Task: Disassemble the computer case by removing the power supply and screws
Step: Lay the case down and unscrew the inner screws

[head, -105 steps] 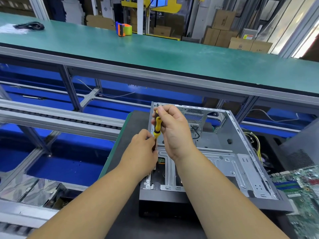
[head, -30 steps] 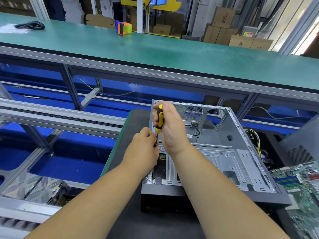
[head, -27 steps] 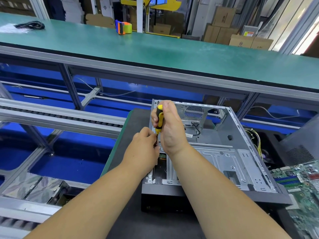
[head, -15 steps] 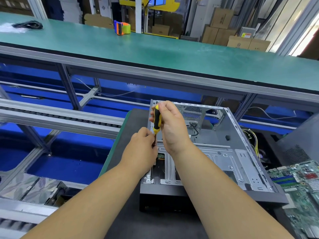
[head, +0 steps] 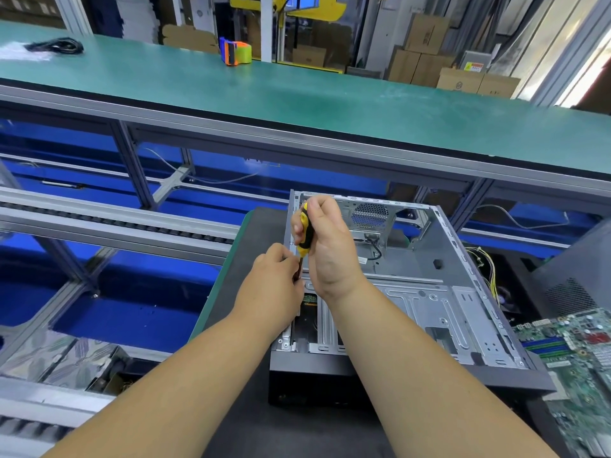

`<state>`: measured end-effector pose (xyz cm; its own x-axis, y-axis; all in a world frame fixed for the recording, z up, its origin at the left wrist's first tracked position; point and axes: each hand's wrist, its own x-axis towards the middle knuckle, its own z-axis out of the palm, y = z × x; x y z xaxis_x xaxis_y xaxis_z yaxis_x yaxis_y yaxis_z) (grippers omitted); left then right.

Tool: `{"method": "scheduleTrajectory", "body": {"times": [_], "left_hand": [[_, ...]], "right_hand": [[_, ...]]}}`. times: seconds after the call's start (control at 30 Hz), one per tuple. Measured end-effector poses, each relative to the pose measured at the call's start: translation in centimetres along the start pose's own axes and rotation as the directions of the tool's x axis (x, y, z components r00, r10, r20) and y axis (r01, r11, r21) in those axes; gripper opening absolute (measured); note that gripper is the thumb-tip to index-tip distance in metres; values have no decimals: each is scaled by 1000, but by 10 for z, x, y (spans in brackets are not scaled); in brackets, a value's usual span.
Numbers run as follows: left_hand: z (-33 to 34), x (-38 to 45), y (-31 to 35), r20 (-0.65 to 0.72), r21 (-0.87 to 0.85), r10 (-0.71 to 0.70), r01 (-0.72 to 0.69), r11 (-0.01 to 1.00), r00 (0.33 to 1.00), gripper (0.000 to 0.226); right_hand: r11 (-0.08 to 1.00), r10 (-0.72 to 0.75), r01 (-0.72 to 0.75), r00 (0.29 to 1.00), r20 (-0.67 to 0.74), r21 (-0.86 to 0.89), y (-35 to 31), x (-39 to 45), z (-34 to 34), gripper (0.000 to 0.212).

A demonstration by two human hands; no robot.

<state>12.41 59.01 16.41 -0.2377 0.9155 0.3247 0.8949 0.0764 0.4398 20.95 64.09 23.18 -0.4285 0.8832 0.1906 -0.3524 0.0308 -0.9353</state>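
little has shifted since before: right hand still grips the ribbed yellow-black screwdriver, left hand pinching its shaft, at the sheet-metal computer case's 9 o'clock edge.

We look across a long green bench top on a grey metal frame; cardboard boxes stack at the far right, where daylight glares in, blue panels below.

Orange-and-green tape dispenser on the green bench top centre, circuit board lower right, perhaps a coiled cable upper left.
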Motion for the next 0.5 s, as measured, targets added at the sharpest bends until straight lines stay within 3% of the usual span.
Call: {"method": "scheduleTrajectory", "body": {"times": [0.5], "left_hand": [[3,1,-1,21,2,-21,21,1000,1000,12]], "right_hand": [[1000,24,-23,999,-31,20,-7,1,-1,42]]}}
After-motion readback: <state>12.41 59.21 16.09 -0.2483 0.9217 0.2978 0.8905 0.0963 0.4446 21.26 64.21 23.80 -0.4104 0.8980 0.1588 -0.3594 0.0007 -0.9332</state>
